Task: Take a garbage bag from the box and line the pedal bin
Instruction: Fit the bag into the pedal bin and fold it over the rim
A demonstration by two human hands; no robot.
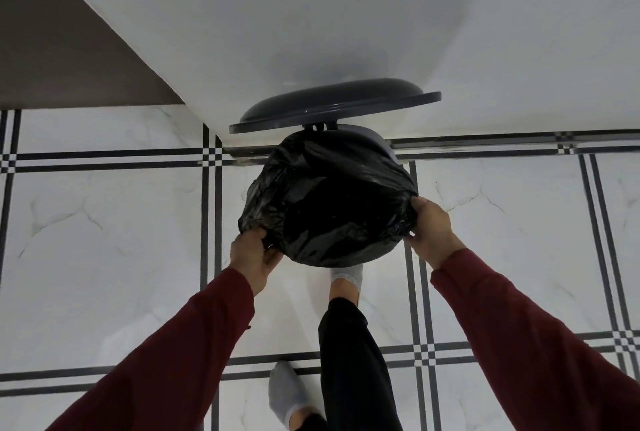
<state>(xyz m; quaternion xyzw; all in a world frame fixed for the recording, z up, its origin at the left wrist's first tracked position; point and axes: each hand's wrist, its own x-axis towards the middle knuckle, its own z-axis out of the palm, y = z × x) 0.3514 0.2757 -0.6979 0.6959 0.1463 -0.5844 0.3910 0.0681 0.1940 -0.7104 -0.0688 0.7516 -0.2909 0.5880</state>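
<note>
While the lid (332,103) of the pedal bin (382,145) stands raised against the white wall (311,15), the head view shows a black garbage bag (325,202) spread over the bin's mouth and covering nearly all of the bin body. Only a small grey section of the bin shows at the upper right of the bag, just under the lid hinge.

The left hand (251,257) grips the bag's edge at the lower left. Its fingers are curled round a bunched fold of plastic, with the thumb pressed against the same fold. The right hand (431,229) holds the bag's edge at the lower right. Its thumb lies on top of the plastic and its fingers are curled under the edge; the fingertips are hidden, so how tightly they close cannot be told. Both arms wear dark red sleeves (519,319).

The bag's surface is wrinkled and sags darkly at its centre. Its rim is drawn outward between the two hands.

One foot in a light sock (347,276) sits at the base of the bin, partly hidden under the bag. The other foot, in a grey sock (287,392), stands farther back on the marble-patterned tile floor (104,240) with black line borders.
</note>
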